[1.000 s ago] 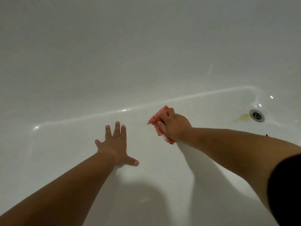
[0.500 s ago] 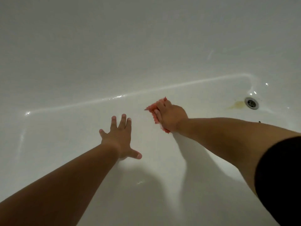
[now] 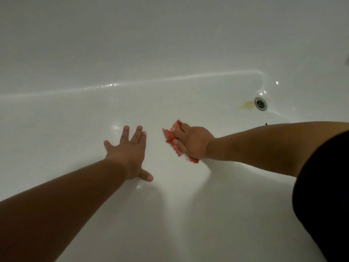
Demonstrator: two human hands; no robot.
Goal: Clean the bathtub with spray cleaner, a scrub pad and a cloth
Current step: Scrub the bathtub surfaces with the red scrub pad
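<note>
Head view, looking down into white tub (image 3: 79, 125). Left hand (image 3: 128, 154) flat on tub floor, palm down, fingers straight and spread, thumb out toward near right; holds nothing. Right hand (image 3: 192, 143) just right of it, apart, not touching. Right fingers curled over red pad (image 3: 170, 136), pressing it onto the floor. Pad is pinned under the palm; its edges poke out far-left past the fingertips and on the near side under the heel of the hand. Pad or cloth: texture too blurred, can't tell for sure. Pad sits mid-floor, well left of drain (image 3: 261, 104). Drain at far right, round, metal. Yellowish stain (image 3: 247, 104) just left of drain, touching it or nearly so. Wet glints along the curve where floor meets far wall, a few more by the drain. Dark sleeve (image 3: 324, 195) at right edge, on the right arm. Both forearms bare, casting soft shadows on the near floor.
</note>
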